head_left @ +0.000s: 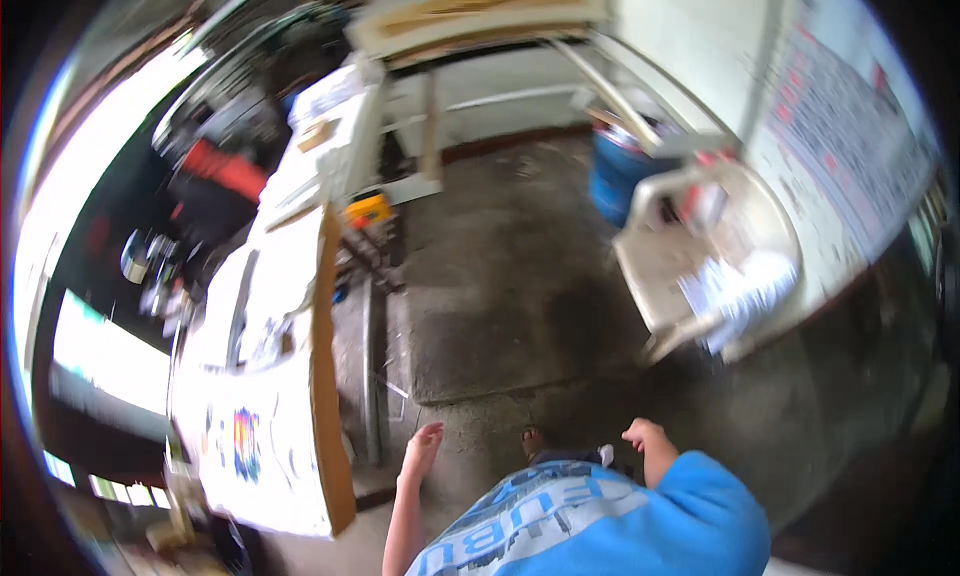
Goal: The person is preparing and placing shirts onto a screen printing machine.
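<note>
My left hand (423, 451) hangs low beside the long edge of a white-topped workbench (290, 476), not touching it. Its fingers are loosely bent, and I see nothing in them. Over the grey floor on the other side is my right hand (645, 437), its fingers partly curled and a little apart. Nothing shows in that hand either. A small white item (606, 455) lies between my hands near my waist, too blurred to name. The nearest furniture on the right is a cream plastic chair (650, 261) with papers (745, 291) on its seat.
A blue drum (618, 171) stands behind the chair, beneath a long pale bar (610, 91). Under the bench side shows a yellow tool (368, 210). Dark and red items (225, 168) crowd beyond the bench. A printed poster (840, 141) hangs on the right wall.
</note>
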`<action>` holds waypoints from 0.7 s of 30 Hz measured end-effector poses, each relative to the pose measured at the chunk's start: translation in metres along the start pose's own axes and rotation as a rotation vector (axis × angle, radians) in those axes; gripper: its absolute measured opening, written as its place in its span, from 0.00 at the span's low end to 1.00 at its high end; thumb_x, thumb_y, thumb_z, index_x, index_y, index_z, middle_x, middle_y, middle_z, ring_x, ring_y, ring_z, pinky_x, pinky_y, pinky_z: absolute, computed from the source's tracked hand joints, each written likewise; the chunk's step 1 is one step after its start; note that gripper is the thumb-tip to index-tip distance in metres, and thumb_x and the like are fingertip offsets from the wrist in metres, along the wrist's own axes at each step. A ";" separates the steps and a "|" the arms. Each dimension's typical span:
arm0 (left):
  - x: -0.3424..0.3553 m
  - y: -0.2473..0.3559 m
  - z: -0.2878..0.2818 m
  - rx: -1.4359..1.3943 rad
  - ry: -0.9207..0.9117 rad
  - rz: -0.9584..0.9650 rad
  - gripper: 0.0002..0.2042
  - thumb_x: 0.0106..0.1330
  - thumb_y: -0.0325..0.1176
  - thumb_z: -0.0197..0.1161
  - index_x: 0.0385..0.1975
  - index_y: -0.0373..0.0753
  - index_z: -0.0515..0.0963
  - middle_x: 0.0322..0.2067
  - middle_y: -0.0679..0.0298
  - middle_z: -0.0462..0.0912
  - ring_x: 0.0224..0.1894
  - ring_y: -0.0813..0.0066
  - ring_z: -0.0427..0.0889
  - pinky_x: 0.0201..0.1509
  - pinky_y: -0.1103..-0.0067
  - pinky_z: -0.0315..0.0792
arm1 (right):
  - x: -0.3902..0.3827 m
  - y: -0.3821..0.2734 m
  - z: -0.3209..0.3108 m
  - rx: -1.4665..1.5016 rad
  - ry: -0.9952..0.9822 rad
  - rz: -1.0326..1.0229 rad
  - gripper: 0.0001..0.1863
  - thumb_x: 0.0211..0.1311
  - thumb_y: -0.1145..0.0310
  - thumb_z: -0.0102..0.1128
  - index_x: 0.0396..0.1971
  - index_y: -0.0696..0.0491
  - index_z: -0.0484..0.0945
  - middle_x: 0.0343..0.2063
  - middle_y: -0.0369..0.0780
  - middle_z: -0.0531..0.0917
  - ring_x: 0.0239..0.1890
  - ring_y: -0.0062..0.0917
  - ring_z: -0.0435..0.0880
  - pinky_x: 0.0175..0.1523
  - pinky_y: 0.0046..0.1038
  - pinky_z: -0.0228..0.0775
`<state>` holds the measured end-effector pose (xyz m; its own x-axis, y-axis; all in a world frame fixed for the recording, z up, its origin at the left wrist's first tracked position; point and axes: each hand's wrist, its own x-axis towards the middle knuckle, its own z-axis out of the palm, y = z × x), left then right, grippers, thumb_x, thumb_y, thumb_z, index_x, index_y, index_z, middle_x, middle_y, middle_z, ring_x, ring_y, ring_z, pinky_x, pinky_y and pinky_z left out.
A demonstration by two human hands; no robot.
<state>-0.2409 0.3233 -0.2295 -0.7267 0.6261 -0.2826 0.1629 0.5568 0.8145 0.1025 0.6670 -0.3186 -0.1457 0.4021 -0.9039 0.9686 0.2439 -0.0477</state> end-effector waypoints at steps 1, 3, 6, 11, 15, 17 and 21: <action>-0.039 0.002 0.002 -0.047 0.042 0.005 0.13 0.59 0.34 0.54 0.42 0.38 0.74 0.33 0.59 0.79 0.37 0.73 0.77 0.41 0.79 0.69 | 0.005 -0.013 -0.005 -0.104 0.122 -0.039 0.19 0.52 0.55 0.52 0.34 0.56 0.77 0.31 0.41 0.81 0.28 0.28 0.81 0.36 0.29 0.72; -0.120 -0.018 0.010 -0.092 0.102 -0.077 0.13 0.60 0.34 0.53 0.43 0.37 0.73 0.35 0.59 0.79 0.40 0.73 0.77 0.44 0.79 0.69 | 0.016 -0.052 -0.015 -0.256 0.309 -0.157 0.20 0.51 0.57 0.53 0.38 0.56 0.76 0.35 0.45 0.80 0.36 0.34 0.80 0.43 0.32 0.70; -0.272 -0.071 0.036 -0.132 0.149 -0.441 0.16 0.59 0.38 0.54 0.43 0.37 0.73 0.39 0.57 0.78 0.43 0.70 0.76 0.47 0.78 0.68 | -0.004 -0.137 -0.012 -0.323 0.464 -0.374 0.19 0.51 0.57 0.53 0.39 0.55 0.76 0.36 0.47 0.79 0.39 0.37 0.79 0.44 0.34 0.69; -0.486 -0.171 0.075 -0.076 0.289 -0.790 0.14 0.50 0.39 0.58 0.34 0.40 0.79 0.31 0.58 0.81 0.35 0.68 0.79 0.41 0.75 0.72 | -0.023 -0.245 0.048 -0.296 0.329 -0.934 0.15 0.52 0.60 0.53 0.33 0.55 0.77 0.26 0.42 0.80 0.25 0.28 0.80 0.34 0.28 0.72; -0.562 -0.191 0.077 -0.367 0.659 -0.909 0.16 0.52 0.39 0.56 0.36 0.35 0.76 0.31 0.56 0.80 0.35 0.66 0.79 0.40 0.75 0.71 | -0.082 -0.281 0.136 -0.333 0.045 -1.019 0.13 0.54 0.61 0.52 0.36 0.52 0.76 0.28 0.37 0.79 0.26 0.23 0.79 0.29 0.25 0.72; -0.564 -0.192 0.065 -0.207 0.765 -0.866 0.14 0.55 0.36 0.55 0.37 0.35 0.75 0.27 0.61 0.78 0.27 0.76 0.76 0.33 0.80 0.70 | -0.102 -0.298 0.165 -0.315 -0.211 -0.905 0.15 0.55 0.61 0.53 0.41 0.51 0.72 0.32 0.35 0.77 0.27 0.22 0.78 0.27 0.25 0.72; -0.513 -0.149 0.005 -0.387 0.761 -0.838 0.15 0.57 0.37 0.54 0.41 0.37 0.74 0.36 0.59 0.79 0.38 0.71 0.77 0.42 0.78 0.70 | -0.102 -0.327 0.204 -0.362 -0.122 -0.880 0.16 0.54 0.61 0.55 0.41 0.52 0.73 0.31 0.35 0.77 0.26 0.21 0.78 0.25 0.24 0.71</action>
<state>0.1114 -0.0784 -0.2088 -0.7409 -0.4095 -0.5322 -0.6669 0.3550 0.6552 -0.1583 0.3662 -0.2977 -0.7498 -0.1451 -0.6456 0.3977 0.6810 -0.6149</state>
